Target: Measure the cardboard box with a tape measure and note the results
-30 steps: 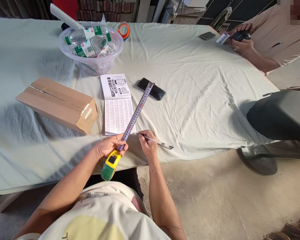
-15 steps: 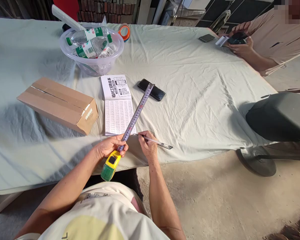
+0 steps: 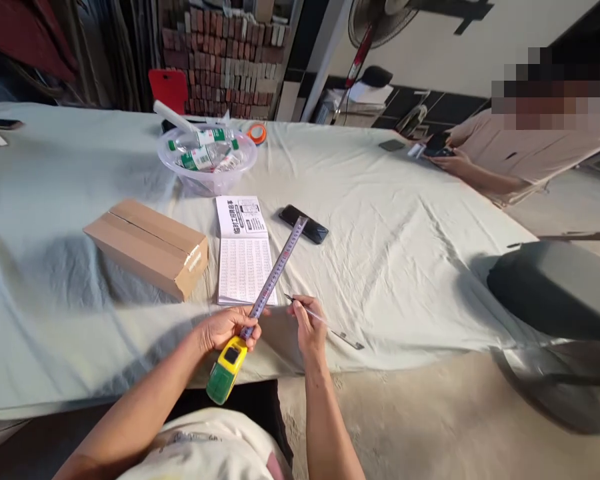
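Observation:
My left hand (image 3: 226,329) is closed on a yellow and green tape measure (image 3: 227,369) near the table's front edge. Its blade (image 3: 278,270) runs out away from me, up to a black phone (image 3: 303,224). My right hand (image 3: 309,325) pinches a clear pen (image 3: 330,327), tip down on the cloth just right of the blade. An open booklet (image 3: 245,252) with printed pages lies left of the blade.
A cardboard box (image 3: 147,246) lies to the left. A clear bowl (image 3: 206,160) with plastic bottles stands behind the booklet, a tape roll (image 3: 256,133) beyond it. A seated person at the far right holds a phone (image 3: 437,145). A dark stool (image 3: 555,288) is right of the table.
The view has tilted up, showing the wall, bricks and a fan. Both of my hands keep their hold and place on the tape measure and pen.

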{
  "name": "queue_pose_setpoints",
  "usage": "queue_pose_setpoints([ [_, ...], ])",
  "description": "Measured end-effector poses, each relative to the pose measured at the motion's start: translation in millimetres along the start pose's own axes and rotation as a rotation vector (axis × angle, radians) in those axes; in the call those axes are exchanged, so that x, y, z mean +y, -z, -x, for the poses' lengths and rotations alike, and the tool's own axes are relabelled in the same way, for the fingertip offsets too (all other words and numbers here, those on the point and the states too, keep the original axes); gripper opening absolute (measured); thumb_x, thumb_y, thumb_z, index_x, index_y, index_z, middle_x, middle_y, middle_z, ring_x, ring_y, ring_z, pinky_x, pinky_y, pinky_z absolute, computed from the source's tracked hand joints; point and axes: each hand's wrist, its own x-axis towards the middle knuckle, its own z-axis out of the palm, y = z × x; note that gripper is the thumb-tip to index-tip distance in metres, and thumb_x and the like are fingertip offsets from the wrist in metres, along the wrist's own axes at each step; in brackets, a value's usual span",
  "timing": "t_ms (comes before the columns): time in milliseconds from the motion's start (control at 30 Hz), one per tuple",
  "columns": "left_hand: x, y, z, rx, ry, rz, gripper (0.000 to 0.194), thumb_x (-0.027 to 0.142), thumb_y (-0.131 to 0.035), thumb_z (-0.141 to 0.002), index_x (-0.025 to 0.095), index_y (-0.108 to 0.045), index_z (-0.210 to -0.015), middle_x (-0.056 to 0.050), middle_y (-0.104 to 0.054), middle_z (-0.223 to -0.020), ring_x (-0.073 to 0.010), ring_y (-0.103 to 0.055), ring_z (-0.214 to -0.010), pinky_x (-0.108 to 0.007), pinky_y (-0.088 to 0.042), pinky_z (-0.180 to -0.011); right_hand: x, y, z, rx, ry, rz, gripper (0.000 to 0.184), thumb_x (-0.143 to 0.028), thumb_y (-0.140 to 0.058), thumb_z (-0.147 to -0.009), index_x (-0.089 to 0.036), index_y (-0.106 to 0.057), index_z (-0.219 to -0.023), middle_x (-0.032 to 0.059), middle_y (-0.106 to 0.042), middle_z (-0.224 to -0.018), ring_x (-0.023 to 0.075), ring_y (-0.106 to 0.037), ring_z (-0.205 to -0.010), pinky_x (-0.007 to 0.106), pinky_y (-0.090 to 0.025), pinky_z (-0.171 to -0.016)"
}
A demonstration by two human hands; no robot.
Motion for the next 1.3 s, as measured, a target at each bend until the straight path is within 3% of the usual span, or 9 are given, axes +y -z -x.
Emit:
queue_pose_setpoints([
  [233, -10.7, 6.9, 8.6, -0.042, -0.119, 0.003, 0.021, 0.021, -0.07, -0.074, 0.013, -0.071, -0.093, -0.002, -0.059, -0.064, -0.0116, -0.053, -0.047, -0.03, -0.045, -0.056, -2.3, -3.9, -1.9, 0.0, 0.039, -0.007, 0.028, -0.046, -0.052, -0.093, -0.021, -0.061, -0.102, 0.0009, -0.061, -0.071, 0.0181, -0.058, -0.068, 0.032, -0.048, -0.064],
  [567, -17.8, 4.8, 13.7, -0.003, -0.268, 0.013, 0.015, 0.021, -0.069, -0.076, 0.013, -0.071, -0.089, -0.003, -0.058, -0.068, -0.0112, -0.053, -0.051, -0.03, -0.045, -0.059, 0.3, -10.6, -3.0, 0.041, 0.031, 0.017, 0.032, -0.05, -0.051, -0.091, -0.022, -0.061, -0.101, 0.0008, -0.063, -0.067, 0.0183, -0.058, -0.062, 0.034, -0.049, -0.062],
  [800, -17.3, 4.7, 15.3, 0.003, -0.28, -0.007, 0.011, 0.017, -0.068, -0.076, 0.013, -0.071, -0.086, -0.003, -0.056, -0.071, -0.0107, -0.053, -0.053, -0.029, -0.046, -0.06, 5.2, -11.4, -5.0, -0.044, 0.068, 0.072, 0.03, -0.049, -0.058, -0.086, -0.022, -0.06, -0.099, 0.0, -0.062, -0.066, 0.0202, -0.06, -0.064, 0.035, -0.049, -0.064],
  [1067, -14.2, -1.9, 26.0, -0.022, -0.297, -0.097, 0.011, 0.015, -0.063, -0.083, 0.013, -0.074, -0.086, -0.01, -0.062, -0.084, -0.0192, -0.059, -0.077, -0.032, -0.045, -0.07, 1.8, -9.2, -2.3, -0.088, 0.096, 0.113, 0.029, -0.047, -0.06, -0.086, -0.022, -0.057, -0.099, 0.0016, -0.066, -0.069, 0.0229, -0.064, -0.069, 0.036, -0.049, -0.067],
  [1300, -18.8, -0.8, 23.2, -0.042, -0.333, -0.072, 0.012, 0.018, -0.072, -0.075, 0.012, -0.072, -0.085, -0.003, -0.053, -0.071, -0.0121, -0.049, -0.062, -0.027, -0.041, -0.065, 9.0, -7.7, -2.2, -0.106, 0.099, 0.116, 0.033, -0.051, -0.058, -0.087, -0.021, -0.056, -0.1, 0.0027, -0.066, -0.072, 0.0224, -0.063, -0.072, 0.035, -0.049, -0.069],
])
